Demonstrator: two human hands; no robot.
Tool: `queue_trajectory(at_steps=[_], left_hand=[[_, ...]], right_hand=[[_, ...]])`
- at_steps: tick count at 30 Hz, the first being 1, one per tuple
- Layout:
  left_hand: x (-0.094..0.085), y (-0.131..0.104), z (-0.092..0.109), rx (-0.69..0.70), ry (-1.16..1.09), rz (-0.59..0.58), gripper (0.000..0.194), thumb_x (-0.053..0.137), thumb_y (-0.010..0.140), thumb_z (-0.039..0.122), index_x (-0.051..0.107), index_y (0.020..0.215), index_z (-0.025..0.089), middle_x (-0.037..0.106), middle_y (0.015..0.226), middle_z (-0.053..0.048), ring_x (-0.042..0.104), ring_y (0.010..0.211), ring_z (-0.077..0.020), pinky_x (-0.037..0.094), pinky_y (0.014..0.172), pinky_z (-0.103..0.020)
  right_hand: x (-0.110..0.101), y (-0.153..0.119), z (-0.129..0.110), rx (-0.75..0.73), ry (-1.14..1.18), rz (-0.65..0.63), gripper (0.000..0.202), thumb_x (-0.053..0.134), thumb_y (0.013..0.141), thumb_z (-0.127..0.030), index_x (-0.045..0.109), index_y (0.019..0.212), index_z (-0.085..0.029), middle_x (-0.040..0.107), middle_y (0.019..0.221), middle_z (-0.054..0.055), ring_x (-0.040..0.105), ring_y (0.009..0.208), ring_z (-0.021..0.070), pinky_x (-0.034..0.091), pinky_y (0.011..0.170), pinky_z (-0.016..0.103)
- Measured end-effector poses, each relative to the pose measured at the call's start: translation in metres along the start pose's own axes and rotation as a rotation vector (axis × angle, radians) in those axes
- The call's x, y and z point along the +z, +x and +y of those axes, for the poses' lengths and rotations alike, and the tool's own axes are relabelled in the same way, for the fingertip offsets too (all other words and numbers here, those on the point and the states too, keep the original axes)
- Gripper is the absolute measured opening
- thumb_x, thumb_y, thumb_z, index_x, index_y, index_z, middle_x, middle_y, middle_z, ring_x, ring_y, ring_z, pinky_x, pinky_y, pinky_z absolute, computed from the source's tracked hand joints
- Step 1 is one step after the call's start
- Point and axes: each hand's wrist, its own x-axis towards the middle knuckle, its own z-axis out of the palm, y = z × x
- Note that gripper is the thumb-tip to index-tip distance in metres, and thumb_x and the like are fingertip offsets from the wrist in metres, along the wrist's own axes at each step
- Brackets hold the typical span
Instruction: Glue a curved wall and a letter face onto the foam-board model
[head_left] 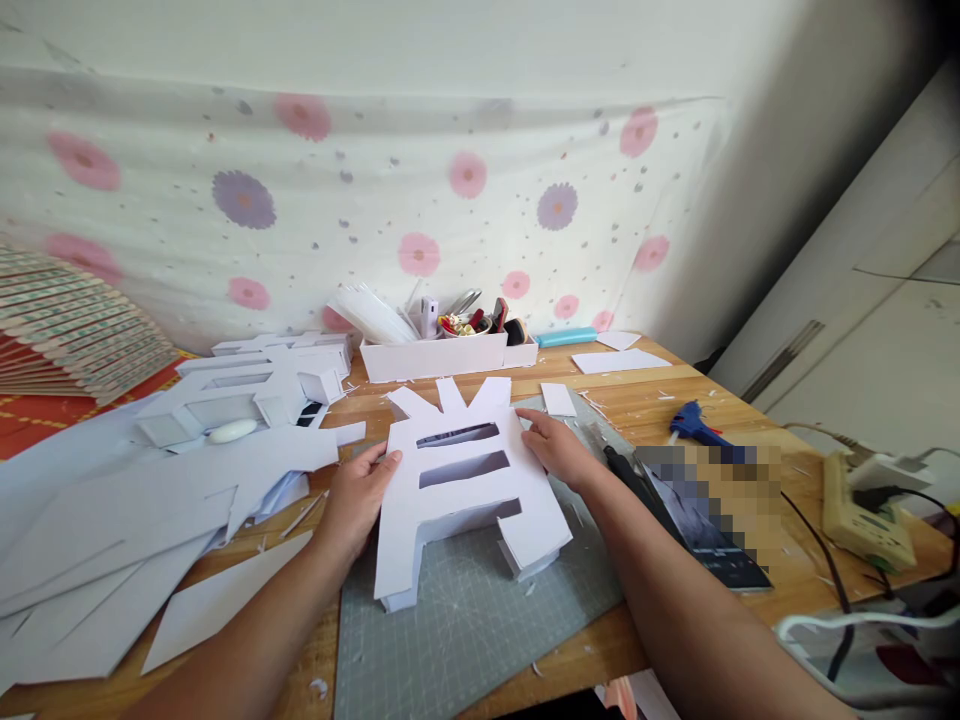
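Observation:
A white foam-board character [465,450], built as a hollow 3D shape with slots and legs, sits on the grey-green cutting mat [480,650]. My left hand [364,480] grips its left edge, thumb on the top face and the other fingers mostly hidden. At the upper right edge my right hand [553,442] is closed on it too, fingertips over the side. A small white board piece [558,399] lies just beyond the right hand. Right of the mat rests a dark knife-like tool [634,485], partly covered by my right forearm.
Cut white boards [150,500] and another board character [247,390] cover the left side. A white organizer box [435,358] stands against the wall. On the right are a blue glue gun [697,425], a partly blurred phone-like screen [712,535], and a power strip [862,515] with cords.

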Motion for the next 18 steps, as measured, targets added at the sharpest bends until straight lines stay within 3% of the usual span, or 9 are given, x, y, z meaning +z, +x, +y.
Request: queue_trajectory(at_steps=[3, 5, 8, 10, 11, 14, 18], left_hand=[[-0.005, 0.001, 0.000, 0.009, 0.056, -0.013, 0.066, 0.070, 0.072, 0.047, 0.058, 0.129, 0.015, 0.071, 0.077, -0.004, 0.066, 0.067, -0.0211, 0.048, 0.057, -0.028], [-0.011, 0.004, -0.001, 0.034, 0.124, -0.017, 0.077, 0.071, 0.072, 0.050, 0.048, 0.138, 0.017, 0.067, 0.072, -0.001, 0.064, 0.063, -0.0208, 0.047, 0.055, -0.028], [-0.020, 0.008, -0.002, 0.181, 0.320, 0.062, 0.084, 0.066, 0.072, 0.059, 0.042, 0.141, 0.018, 0.067, 0.085, -0.005, 0.063, 0.066, -0.0217, 0.050, 0.059, -0.033], [-0.024, 0.007, 0.000, 0.367, 0.497, 0.137, 0.076, 0.061, 0.073, 0.060, 0.048, 0.137, 0.020, 0.065, 0.109, -0.011, 0.064, 0.080, -0.0247, 0.053, 0.071, -0.039], [-0.024, 0.004, 0.004, 0.473, 0.581, 0.150, 0.068, 0.059, 0.076, 0.057, 0.052, 0.132, 0.021, 0.062, 0.119, -0.013, 0.064, 0.092, -0.0269, 0.052, 0.080, -0.042], [-0.017, -0.006, 0.021, 0.733, 0.784, -0.020, 0.043, 0.053, 0.082, 0.048, 0.065, 0.117, 0.025, 0.061, 0.126, -0.010, 0.056, 0.118, -0.0309, 0.043, 0.102, -0.045], [0.007, -0.016, 0.044, 0.747, 0.963, -0.393, 0.038, 0.056, 0.083, 0.036, 0.067, 0.119, 0.029, 0.064, 0.129, -0.007, 0.057, 0.118, -0.0295, 0.042, 0.102, -0.043]], right_hand=[[-0.013, -0.007, -0.015, -0.003, -0.166, 0.050, 0.050, 0.051, 0.084, -0.018, 0.061, 0.132, -0.017, 0.073, 0.082, 0.006, 0.064, 0.071, 0.0206, 0.046, 0.069, 0.031], [-0.036, -0.008, -0.022, -0.050, -0.277, 0.173, 0.046, 0.053, 0.085, -0.023, 0.064, 0.130, -0.018, 0.074, 0.091, 0.008, 0.065, 0.078, 0.0221, 0.047, 0.073, 0.032], [-0.099, -0.006, -0.013, -0.015, -0.468, 0.376, 0.042, 0.047, 0.090, -0.025, 0.066, 0.127, -0.019, 0.073, 0.107, 0.010, 0.067, 0.091, 0.0229, 0.047, 0.080, 0.032], [-0.146, -0.006, 0.008, 0.111, -0.691, 0.360, 0.042, 0.045, 0.091, -0.023, 0.067, 0.126, -0.019, 0.071, 0.116, 0.013, 0.065, 0.104, 0.0247, 0.046, 0.086, 0.032], [-0.167, -0.007, 0.023, 0.215, -0.797, 0.276, 0.041, 0.047, 0.089, -0.020, 0.068, 0.123, -0.018, 0.071, 0.119, 0.014, 0.064, 0.108, 0.0254, 0.045, 0.087, 0.032], [-0.206, -0.016, 0.070, 0.368, -0.851, 0.191, 0.024, 0.059, 0.078, -0.015, 0.077, 0.093, -0.011, 0.074, 0.102, 0.021, 0.067, 0.096, 0.0313, 0.047, 0.080, 0.036], [-0.211, -0.031, 0.115, 0.425, -0.847, 0.201, 0.023, 0.064, 0.071, -0.009, 0.076, 0.089, -0.013, 0.074, 0.097, 0.019, 0.068, 0.089, 0.0303, 0.047, 0.073, 0.035]])
